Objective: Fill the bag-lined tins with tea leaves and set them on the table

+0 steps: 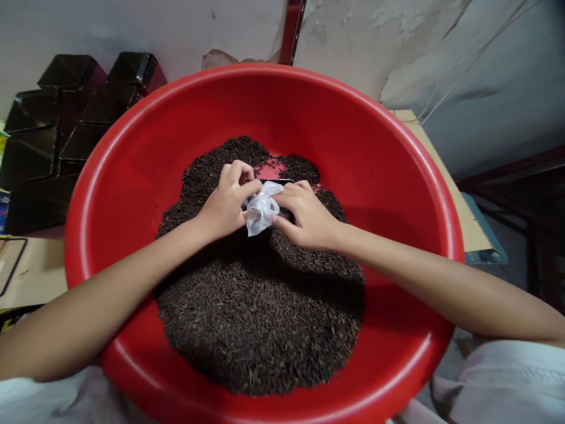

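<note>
A large red basin (pixel 388 165) holds a wide heap of dark loose tea leaves (pixel 260 318). Over the heap, my left hand (pixel 229 200) and my right hand (pixel 309 215) meet at a clear plastic bag (pixel 262 207) with a gathered, crumpled top. The fingers of my left hand are closed against the bag's left side. My right thumb and fingers pinch its right side. Beneath the bag sits a dark box, mostly hidden by my hands; only its far edge (pixel 282 180) shows plainly.
Several dark glossy boxes (pixel 33 153) are stacked left of the basin. A pale board (pixel 445 182) lies under the basin's right side. Behind the basin stands a wall (pixel 353 53) with peeling paint and a red upright post (pixel 292 32).
</note>
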`<state>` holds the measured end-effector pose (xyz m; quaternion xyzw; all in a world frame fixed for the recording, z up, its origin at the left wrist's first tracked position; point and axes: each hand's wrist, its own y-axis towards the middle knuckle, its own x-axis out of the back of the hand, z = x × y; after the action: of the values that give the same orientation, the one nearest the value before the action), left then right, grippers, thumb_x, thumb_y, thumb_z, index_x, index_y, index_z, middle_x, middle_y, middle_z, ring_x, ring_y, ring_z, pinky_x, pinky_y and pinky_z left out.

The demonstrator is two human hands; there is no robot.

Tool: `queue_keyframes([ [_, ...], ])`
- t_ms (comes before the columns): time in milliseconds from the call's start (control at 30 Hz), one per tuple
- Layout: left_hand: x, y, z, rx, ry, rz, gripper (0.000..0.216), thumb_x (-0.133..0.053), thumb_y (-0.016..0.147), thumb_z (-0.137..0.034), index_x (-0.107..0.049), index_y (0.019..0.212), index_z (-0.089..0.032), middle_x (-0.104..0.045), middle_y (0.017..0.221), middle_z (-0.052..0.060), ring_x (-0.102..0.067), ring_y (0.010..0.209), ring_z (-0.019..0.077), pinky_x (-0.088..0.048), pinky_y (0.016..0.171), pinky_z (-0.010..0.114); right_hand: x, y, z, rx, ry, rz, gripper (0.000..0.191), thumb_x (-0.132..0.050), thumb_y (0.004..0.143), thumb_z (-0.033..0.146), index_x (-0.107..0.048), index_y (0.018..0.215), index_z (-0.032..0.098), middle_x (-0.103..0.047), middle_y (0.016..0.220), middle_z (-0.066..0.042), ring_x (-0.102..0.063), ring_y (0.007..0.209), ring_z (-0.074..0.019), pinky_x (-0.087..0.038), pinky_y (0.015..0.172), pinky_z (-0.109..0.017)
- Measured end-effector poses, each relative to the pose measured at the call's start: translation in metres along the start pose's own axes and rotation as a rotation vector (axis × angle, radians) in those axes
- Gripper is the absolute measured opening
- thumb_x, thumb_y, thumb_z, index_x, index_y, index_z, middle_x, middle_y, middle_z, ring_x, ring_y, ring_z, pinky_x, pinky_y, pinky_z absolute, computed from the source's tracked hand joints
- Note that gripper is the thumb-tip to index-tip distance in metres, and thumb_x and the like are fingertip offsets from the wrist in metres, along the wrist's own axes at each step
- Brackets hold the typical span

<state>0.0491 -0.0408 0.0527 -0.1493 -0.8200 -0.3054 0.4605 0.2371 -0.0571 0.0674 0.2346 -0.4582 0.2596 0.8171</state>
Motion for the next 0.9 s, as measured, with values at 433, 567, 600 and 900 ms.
queue_keyframes([
  [433,-0.017,-0.013,-0.013,0.157,0.007,-0.137,0.028,-0.062,0.076,-0.031,-0.043,0.093,-0.02,-0.056,0.079,0.001,-0.057,0.072,0.0177,-0.047,0.064,0.03,-0.014,0.014,-0.011,-0.196,0.045,-0.194,0.014,-0.044,0.079,0.015,-0.057,0.074,0.017,-0.066,0.075,-0.005,-0.056,0.071,-0.0178,-0.03,0.071,-0.031],
  [567,-0.027,-0.026,-0.012,0.032,0.179,-0.335,0.055,-0.06,0.08,-0.029,-0.027,0.125,-0.021,-0.053,0.112,0.012,-0.055,0.104,0.026,-0.048,0.086,0.043,-0.013,0.021,-0.011,-0.271,0.136,-0.223,0.019,-0.05,0.075,0.01,-0.053,0.093,0.015,-0.065,0.071,-0.001,-0.052,0.061,-0.0136,-0.032,0.068,-0.028],
  [600,-0.029,-0.027,-0.011,-0.006,0.261,-0.344,0.055,-0.058,0.082,-0.03,-0.028,0.127,-0.022,-0.051,0.118,0.014,-0.052,0.112,0.0284,-0.044,0.093,0.047,-0.013,0.022,-0.011,-0.267,0.139,-0.215,0.016,-0.05,0.075,0.012,-0.053,0.091,0.016,-0.063,0.069,0.0,-0.051,0.059,-0.0127,-0.032,0.067,-0.027],
  [900,-0.026,-0.025,0.004,-0.184,0.238,-0.008,0.07,-0.05,0.08,-0.054,-0.04,0.135,-0.01,-0.05,0.132,0.017,-0.049,0.119,0.0341,-0.029,0.106,0.052,0.023,0.027,-0.011,-0.308,0.233,0.083,0.01,-0.063,0.074,0.021,-0.06,0.066,0.017,-0.059,0.057,0.0,-0.05,0.055,-0.0126,-0.037,0.057,-0.028],
])
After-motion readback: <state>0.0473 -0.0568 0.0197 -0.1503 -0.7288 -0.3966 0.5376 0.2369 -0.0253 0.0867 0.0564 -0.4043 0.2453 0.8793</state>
